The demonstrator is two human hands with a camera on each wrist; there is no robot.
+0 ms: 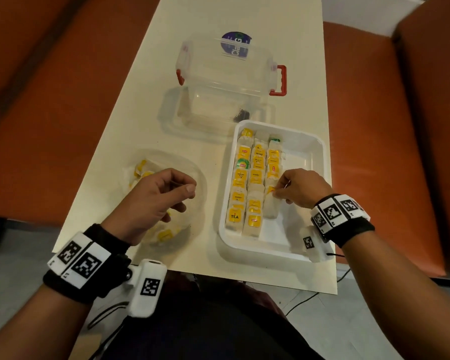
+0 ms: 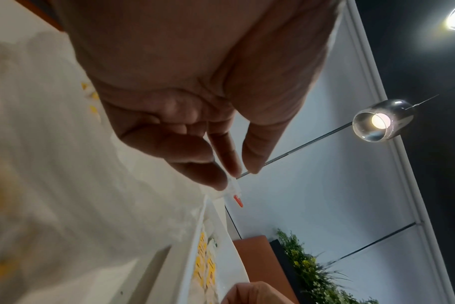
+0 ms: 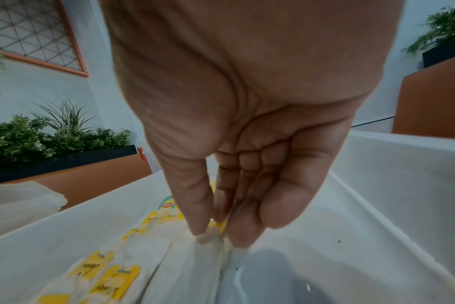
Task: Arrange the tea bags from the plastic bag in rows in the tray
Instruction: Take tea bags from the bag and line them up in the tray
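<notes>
On the pale tabletop (image 1: 166, 48) a white tray (image 1: 307, 152) sits to the right, with tea bags (image 1: 244, 178) lined up in three rows along its left side — the third row stops short of the near end. The right hand (image 1: 300, 187) reaches into the tray, its fingers (image 3: 195, 205) pinching the top of a tea bag at the near end of that third row (image 1: 270, 203); the right part of the tray floor is bare. To the left lies the clear plastic bag (image 1: 198, 178) with more yellow-tagged tea bags inside, and the left hand (image 1: 156, 196) hovers over it, fingers loosely curled, thumb near the fingertips — I cannot tell whether it holds anything. Farther back stands a clear storage box (image 1: 226, 74) with red latches, on its lid, just beyond the tray's far edge. Orange seating (image 1: 50, 87) flanks both sides.
</notes>
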